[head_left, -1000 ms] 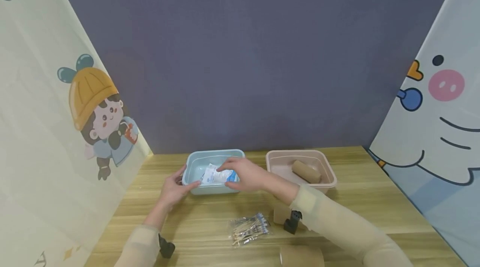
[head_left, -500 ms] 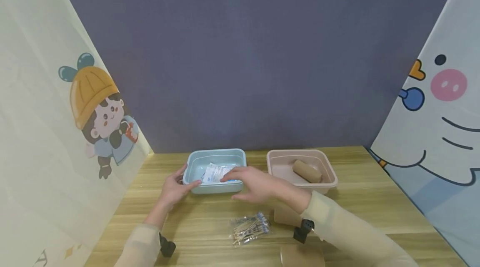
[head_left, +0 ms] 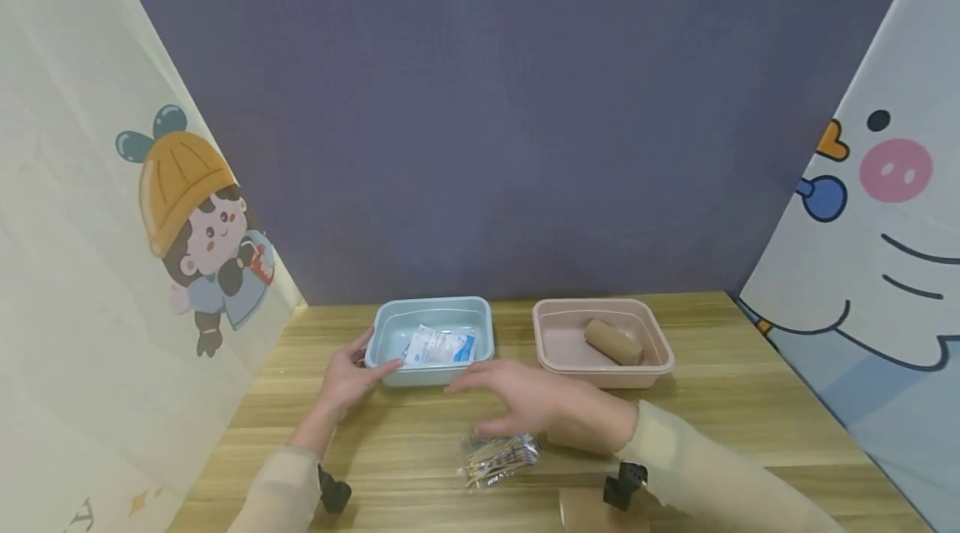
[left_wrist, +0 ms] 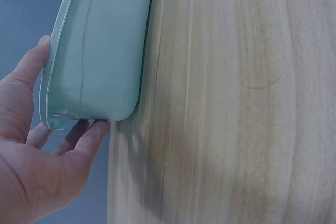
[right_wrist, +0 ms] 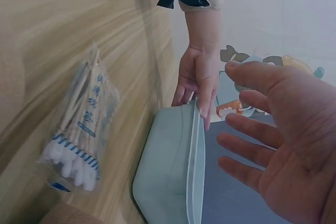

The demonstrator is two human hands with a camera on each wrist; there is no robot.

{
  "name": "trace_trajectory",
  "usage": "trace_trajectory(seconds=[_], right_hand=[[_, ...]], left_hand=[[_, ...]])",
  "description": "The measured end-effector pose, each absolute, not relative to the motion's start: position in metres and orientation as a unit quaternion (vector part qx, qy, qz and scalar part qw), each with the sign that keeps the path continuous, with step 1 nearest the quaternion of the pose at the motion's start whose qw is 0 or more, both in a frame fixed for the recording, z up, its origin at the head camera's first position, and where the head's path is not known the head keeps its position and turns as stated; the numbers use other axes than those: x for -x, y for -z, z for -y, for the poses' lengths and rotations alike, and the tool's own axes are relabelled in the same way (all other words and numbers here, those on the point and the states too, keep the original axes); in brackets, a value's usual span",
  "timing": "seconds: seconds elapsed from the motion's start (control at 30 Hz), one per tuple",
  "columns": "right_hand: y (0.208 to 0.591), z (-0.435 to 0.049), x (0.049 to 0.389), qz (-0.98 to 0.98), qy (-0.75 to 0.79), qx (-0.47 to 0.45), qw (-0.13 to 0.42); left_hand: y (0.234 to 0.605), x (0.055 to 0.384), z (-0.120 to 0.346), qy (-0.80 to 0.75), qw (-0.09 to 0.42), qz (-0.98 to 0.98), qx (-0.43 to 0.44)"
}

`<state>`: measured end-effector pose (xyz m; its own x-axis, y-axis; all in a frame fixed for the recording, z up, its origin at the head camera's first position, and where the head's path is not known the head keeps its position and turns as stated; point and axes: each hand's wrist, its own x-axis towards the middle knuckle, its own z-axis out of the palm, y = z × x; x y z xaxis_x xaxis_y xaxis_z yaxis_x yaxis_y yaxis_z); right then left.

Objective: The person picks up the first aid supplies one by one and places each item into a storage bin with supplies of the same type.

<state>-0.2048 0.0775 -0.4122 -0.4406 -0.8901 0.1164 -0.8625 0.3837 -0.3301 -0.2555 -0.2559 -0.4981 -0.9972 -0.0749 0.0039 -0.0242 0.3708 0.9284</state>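
Note:
My left hand (head_left: 348, 379) holds the left end of a light blue plastic basin (head_left: 427, 377). Its thumb lies on the rim, and its fingers bear on the end wall in the left wrist view. Inside the basin lies a white and blue packet (head_left: 438, 346). With fingers spread and nothing in them, my right hand (head_left: 528, 400) hovers in front of the basin. Below it on the table is a clear bag of cotton swabs (head_left: 495, 464), whose white tips and blue print show in the right wrist view; the hand partly covers its far edge in the head view.
To the right stands a pink basin (head_left: 555, 341) with a brown cardboard-like roll (head_left: 613, 341) in it. Another brown roll (head_left: 600, 510) lies at the table's near edge. One more brown piece (head_left: 573, 438) is partly hidden under the right forearm. A dark panel (head_left: 480, 141) rises behind the table.
My right hand has drawn back from over the packet in the blue basin, toward me and slightly right, to above the swab bag. The packet stays in the basin; my left hand has kept its place.

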Motion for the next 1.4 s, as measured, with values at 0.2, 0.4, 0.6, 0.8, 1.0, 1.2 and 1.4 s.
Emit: trace_trajectory(seconds=[0.2,0.4,0.6,0.8,1.0,1.2,1.4], right_hand=[[0.417,-0.081,0.198,-0.835,0.159,0.526,0.044],[0.427,-0.086,0.192,-0.833,0.145,0.532,0.036],[0.441,-0.094,0.187,-0.838,0.135,0.527,0.034],[0.454,-0.097,0.183,-0.842,0.127,0.524,0.034],[0.461,-0.100,0.180,-0.837,0.128,0.532,0.034],[0.467,-0.103,0.178,-0.841,0.109,0.529,0.026],[0.469,-0.105,0.177,-0.851,0.098,0.515,0.033]], left_hand=[[0.497,0.255,0.255,0.558,0.022,0.829,-0.031],[0.496,0.254,0.255,0.558,0.023,0.829,-0.032],[0.495,0.256,0.256,0.559,0.020,0.828,-0.033],[0.497,0.256,0.258,0.561,0.019,0.827,-0.036],[0.500,0.253,0.259,0.560,0.022,0.828,-0.034],[0.499,0.253,0.258,0.556,0.021,0.830,-0.033],[0.498,0.253,0.255,0.555,0.023,0.831,-0.031]])
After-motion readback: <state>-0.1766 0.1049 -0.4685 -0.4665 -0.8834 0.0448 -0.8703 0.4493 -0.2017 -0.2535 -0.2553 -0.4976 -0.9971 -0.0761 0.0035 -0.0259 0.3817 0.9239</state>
